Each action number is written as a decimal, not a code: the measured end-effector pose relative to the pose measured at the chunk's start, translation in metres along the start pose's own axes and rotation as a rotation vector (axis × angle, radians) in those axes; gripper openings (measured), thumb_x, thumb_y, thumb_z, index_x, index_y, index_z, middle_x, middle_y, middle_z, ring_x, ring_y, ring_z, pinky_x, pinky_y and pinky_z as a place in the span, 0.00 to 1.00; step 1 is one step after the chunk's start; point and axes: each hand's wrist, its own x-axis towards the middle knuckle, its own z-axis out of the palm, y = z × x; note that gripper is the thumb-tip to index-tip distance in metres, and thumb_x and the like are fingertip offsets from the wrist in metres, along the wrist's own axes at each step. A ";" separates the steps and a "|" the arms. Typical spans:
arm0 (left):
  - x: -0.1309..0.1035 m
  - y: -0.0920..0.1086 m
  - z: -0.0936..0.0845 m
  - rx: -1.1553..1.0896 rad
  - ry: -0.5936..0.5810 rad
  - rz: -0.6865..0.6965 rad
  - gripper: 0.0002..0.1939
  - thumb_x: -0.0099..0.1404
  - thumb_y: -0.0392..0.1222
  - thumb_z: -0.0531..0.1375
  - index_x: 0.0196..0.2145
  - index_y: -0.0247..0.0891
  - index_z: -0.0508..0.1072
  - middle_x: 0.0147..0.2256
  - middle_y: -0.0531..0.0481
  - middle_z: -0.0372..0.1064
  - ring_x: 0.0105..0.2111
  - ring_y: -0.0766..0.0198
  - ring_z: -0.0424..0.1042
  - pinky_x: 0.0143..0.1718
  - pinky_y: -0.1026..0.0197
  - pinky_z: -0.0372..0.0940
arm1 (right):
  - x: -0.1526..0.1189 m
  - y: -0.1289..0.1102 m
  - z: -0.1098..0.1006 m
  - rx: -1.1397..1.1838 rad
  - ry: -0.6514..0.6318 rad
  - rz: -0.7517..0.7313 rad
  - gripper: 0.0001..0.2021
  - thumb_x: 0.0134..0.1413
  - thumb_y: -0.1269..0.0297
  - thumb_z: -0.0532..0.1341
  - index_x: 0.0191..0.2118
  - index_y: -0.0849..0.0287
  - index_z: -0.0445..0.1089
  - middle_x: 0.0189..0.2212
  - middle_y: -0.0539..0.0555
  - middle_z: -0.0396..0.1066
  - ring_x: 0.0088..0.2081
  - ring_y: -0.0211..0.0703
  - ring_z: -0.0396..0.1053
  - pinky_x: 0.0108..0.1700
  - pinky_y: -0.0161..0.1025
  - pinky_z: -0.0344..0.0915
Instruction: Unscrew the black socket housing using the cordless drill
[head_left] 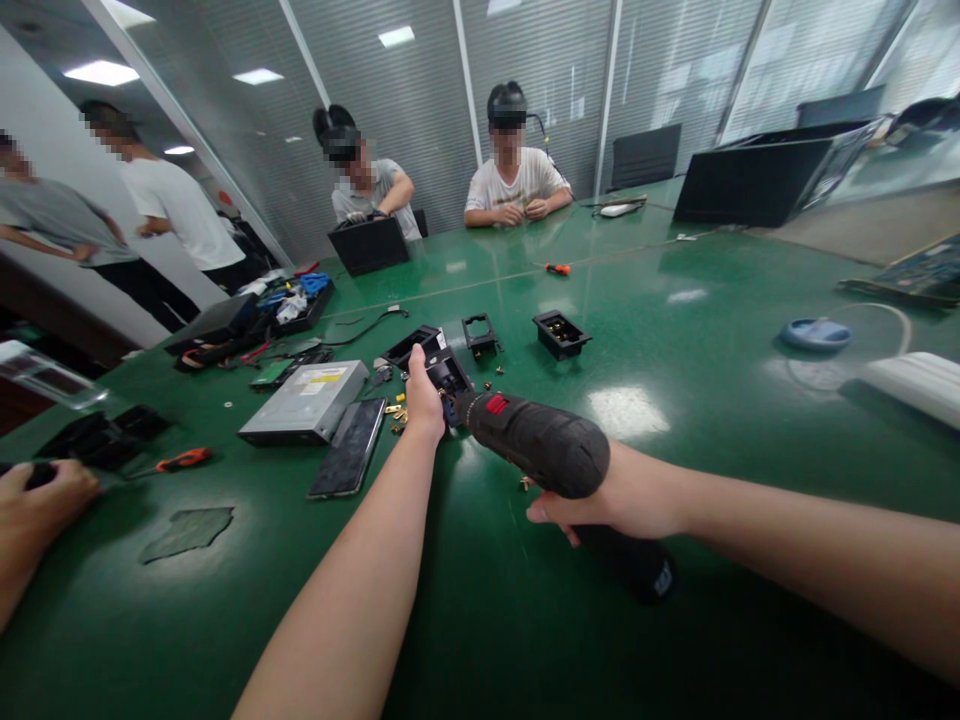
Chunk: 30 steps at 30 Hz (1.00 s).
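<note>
My right hand is wrapped round the grip of a black cordless drill with a red switch on top. The drill's front end points left at a black plastic socket housing, which my left hand grips with the thumb up. Whether the bit touches the housing, I cannot make out. Close beyond lie a black plastic frame and another black socket housing with brass contacts inside. Small brass pieces are scattered beside my left hand.
Left of my arm lie a silver disc drive, a dark phone-like slab and an orange-handled screwdriver. Another person's hand is at the left edge. Two people sit across the green table; a blue round object lies right.
</note>
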 end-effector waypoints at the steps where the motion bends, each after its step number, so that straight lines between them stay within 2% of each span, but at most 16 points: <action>1: 0.000 0.000 0.000 0.008 0.003 0.005 0.40 0.69 0.86 0.69 0.45 0.42 0.82 0.39 0.38 0.88 0.45 0.35 0.93 0.41 0.43 0.88 | 0.000 -0.001 0.000 -0.002 -0.002 -0.006 0.17 0.58 0.58 0.80 0.36 0.53 0.70 0.24 0.46 0.75 0.26 0.42 0.75 0.30 0.39 0.70; 6: 0.002 -0.001 -0.002 0.011 0.006 0.013 0.41 0.69 0.85 0.69 0.49 0.41 0.84 0.39 0.38 0.89 0.42 0.38 0.93 0.40 0.46 0.87 | -0.001 -0.005 0.001 0.007 0.001 -0.004 0.17 0.56 0.59 0.79 0.36 0.53 0.70 0.23 0.45 0.75 0.26 0.41 0.73 0.30 0.38 0.69; 11: 0.001 0.001 -0.001 -0.027 0.014 -0.004 0.39 0.74 0.81 0.68 0.53 0.39 0.85 0.37 0.40 0.88 0.43 0.41 0.93 0.42 0.48 0.87 | 0.000 -0.002 0.002 -0.005 0.008 -0.012 0.17 0.56 0.57 0.79 0.36 0.53 0.70 0.23 0.45 0.75 0.25 0.41 0.73 0.30 0.38 0.69; 17: -0.003 0.002 0.002 -0.001 0.035 -0.015 0.38 0.78 0.81 0.64 0.47 0.39 0.85 0.35 0.38 0.86 0.43 0.38 0.93 0.39 0.48 0.86 | 0.001 0.002 0.001 0.019 0.024 0.000 0.19 0.55 0.55 0.81 0.37 0.53 0.71 0.23 0.45 0.75 0.25 0.42 0.74 0.29 0.38 0.69; 24: 0.001 -0.001 -0.001 0.015 0.065 -0.009 0.37 0.79 0.80 0.63 0.46 0.39 0.85 0.33 0.42 0.85 0.37 0.46 0.91 0.38 0.52 0.85 | 0.001 0.000 0.001 0.002 0.009 -0.013 0.18 0.56 0.56 0.80 0.37 0.53 0.71 0.23 0.45 0.75 0.25 0.42 0.74 0.30 0.39 0.70; 30: 0.007 -0.009 -0.006 0.020 0.080 0.010 0.34 0.79 0.76 0.65 0.39 0.40 0.84 0.31 0.43 0.84 0.31 0.51 0.87 0.35 0.54 0.82 | 0.001 -0.001 0.002 -0.021 0.009 -0.007 0.17 0.56 0.57 0.79 0.36 0.53 0.70 0.23 0.45 0.75 0.25 0.42 0.75 0.31 0.39 0.70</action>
